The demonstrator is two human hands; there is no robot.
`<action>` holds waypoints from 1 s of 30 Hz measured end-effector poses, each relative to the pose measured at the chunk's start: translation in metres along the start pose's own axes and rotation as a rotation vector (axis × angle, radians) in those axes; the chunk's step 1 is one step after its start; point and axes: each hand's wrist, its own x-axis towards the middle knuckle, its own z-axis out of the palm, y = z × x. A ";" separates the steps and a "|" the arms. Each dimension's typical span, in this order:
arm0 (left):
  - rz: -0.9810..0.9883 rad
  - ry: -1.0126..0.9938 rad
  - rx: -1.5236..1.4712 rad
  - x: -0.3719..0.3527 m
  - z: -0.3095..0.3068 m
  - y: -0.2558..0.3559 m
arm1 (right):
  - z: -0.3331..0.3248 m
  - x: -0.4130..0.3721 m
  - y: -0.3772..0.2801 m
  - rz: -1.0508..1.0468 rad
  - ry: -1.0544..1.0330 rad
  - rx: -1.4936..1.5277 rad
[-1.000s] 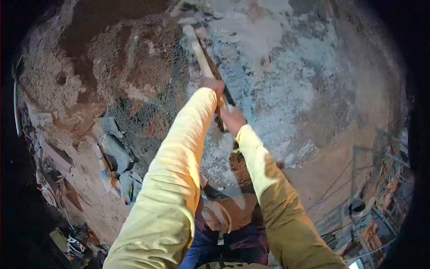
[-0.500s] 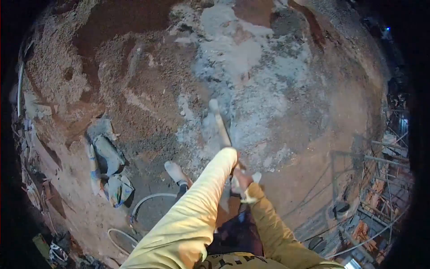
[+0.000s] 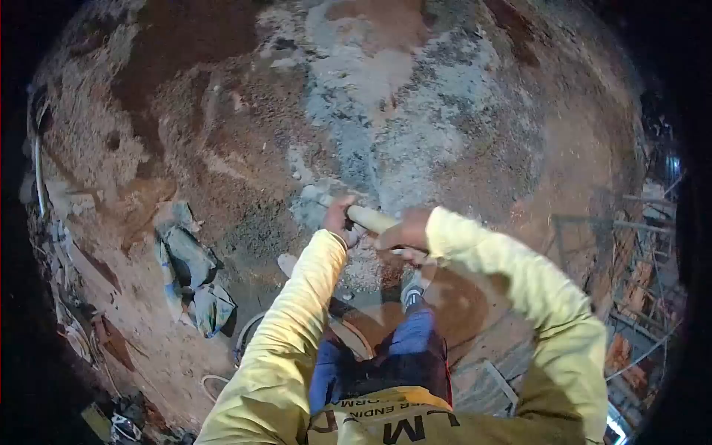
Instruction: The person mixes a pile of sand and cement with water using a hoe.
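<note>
Both hands [image 3: 371, 224] around a pale wooden handle [image 3: 374, 219] above grey-dusted ground [image 3: 437, 126].

My camera gives me rough, matt, grainy soil [image 3: 259, 133] with a chalky grey powder [image 3: 430, 119] crusted over it. The handle [image 3: 373, 219] looks like pale, smooth wood. I see creased, matt yellow cloth in the sleeves [image 3: 278, 319], darker blue cloth in the trousers [image 3: 412, 331], and crumpled, dull sheeting in the sack [image 3: 190, 258].

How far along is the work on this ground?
Grey material already lies spread over the brown soil. The left hand and right hand grip a pale handle; its working end is unclear. Grey and brown patches lie unblended, so any mixing looks unfinished.
</note>
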 end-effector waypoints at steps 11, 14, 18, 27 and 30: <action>0.085 0.143 0.021 0.123 0.222 -0.125 | -0.199 -0.109 0.373 -0.197 0.473 -0.536; 0.080 -0.195 0.063 0.182 0.279 -0.187 | -0.216 -0.122 0.437 -0.036 0.888 -0.504; 0.249 -0.361 0.244 0.157 0.303 -0.208 | -0.246 -0.071 0.489 0.183 0.824 -0.485; 0.009 0.137 0.247 0.072 0.123 -0.158 | -0.024 0.026 0.491 -0.142 0.338 -0.380; -0.002 0.152 0.217 0.054 0.029 -0.141 | 0.039 0.031 0.445 -0.047 0.120 -0.141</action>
